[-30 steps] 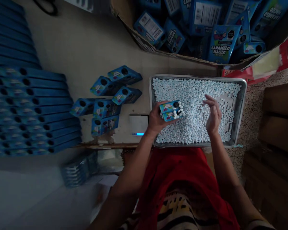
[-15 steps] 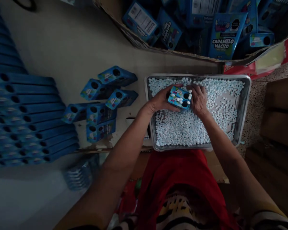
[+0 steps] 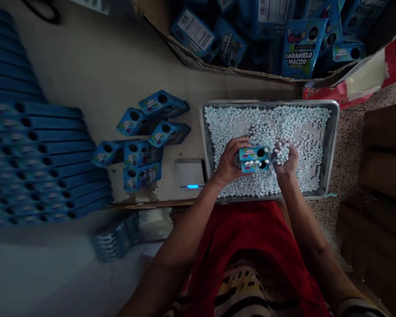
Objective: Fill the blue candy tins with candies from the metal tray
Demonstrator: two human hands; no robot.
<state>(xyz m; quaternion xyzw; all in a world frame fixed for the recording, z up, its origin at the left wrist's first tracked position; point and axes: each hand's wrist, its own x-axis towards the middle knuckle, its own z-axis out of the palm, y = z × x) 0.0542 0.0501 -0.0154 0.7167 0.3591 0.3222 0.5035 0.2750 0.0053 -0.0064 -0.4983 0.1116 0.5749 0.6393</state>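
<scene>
Over a metal tray [image 3: 334, 149] of small white and pale blue candies [image 3: 240, 189], my left hand [image 3: 230, 162] grips two blue candy boxes [image 3: 251, 154] side by side. Each box has a dark round hole at its right end, and a few candies lie loose on top. My right hand [image 3: 288, 164], palm up with curled fingers, cups a heap of candies [image 3: 281, 152] just right of the holes. Some fingers of both hands are hidden.
A small scale [image 3: 189, 174] with a lit display is left of the tray. Several blue boxes [image 3: 143, 152] stand farther left beside tall stacks [image 3: 53, 163]. Behind the tray, a cardboard carton [image 3: 181, 61] holds more boxes. Brown cartons [image 3: 383, 145] are at the right.
Both hands have moved toward me, and the boxes have turned level. My right hand has turned from palm down to palm up with candies in it. The scale has come into view.
</scene>
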